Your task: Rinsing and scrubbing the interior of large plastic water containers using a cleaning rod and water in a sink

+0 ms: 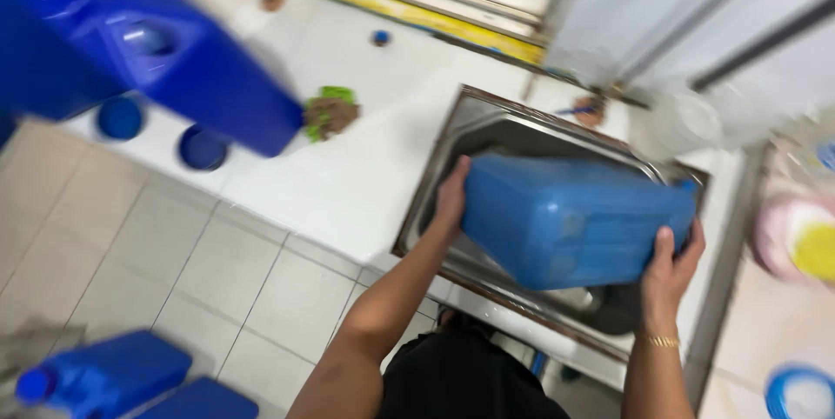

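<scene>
Your left hand (451,196) and right hand (670,264) grip blue jerrycan (574,219) ends over sink (452,136), frame centre. Palm-only hold, possibly wet: could slip, bang basin.

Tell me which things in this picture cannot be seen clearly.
Head view only:
- Sink bottom: hidden by the blue jerrycan held by the left hand and right hand.
- Second blue container: blurred, cut by the top-left edge.
- Pink and yellow object: blurred, cut by the right edge.
</scene>
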